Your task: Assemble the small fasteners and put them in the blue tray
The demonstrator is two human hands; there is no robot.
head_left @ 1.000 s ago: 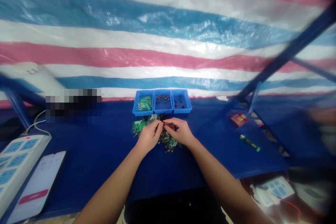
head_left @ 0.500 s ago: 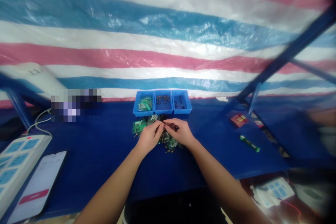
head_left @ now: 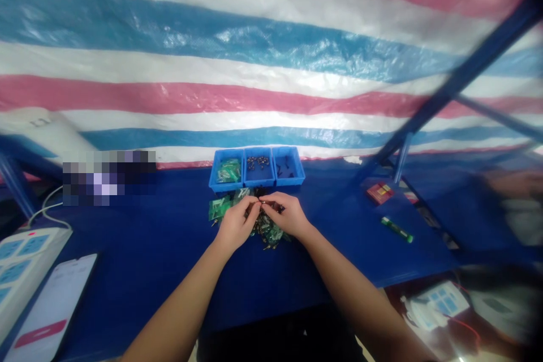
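My left hand [head_left: 236, 223] and my right hand [head_left: 284, 214] meet fingertip to fingertip over a pile of small green circuit boards and dark parts [head_left: 263, 229] on the blue table [head_left: 139, 243]. Both hands pinch a tiny dark part between them; it is too small to name. More green boards [head_left: 219, 207] lie just left of my left hand. Behind the pile stand three joined blue bins [head_left: 257, 167]: the left one holds green boards, the middle one small dark pieces, the right one a few dark bits.
A white power strip [head_left: 21, 257] and a phone [head_left: 46, 311] with a lit screen lie at the near left. A red box [head_left: 379, 192] and a green lighter [head_left: 396, 229] lie at the right. Blue frame bars [head_left: 449, 87] rise at right. A striped tarp hangs behind.
The view has shifted slightly, so everything sits a little further left. My hands stay pinched together over the pile, with only small finger movements.
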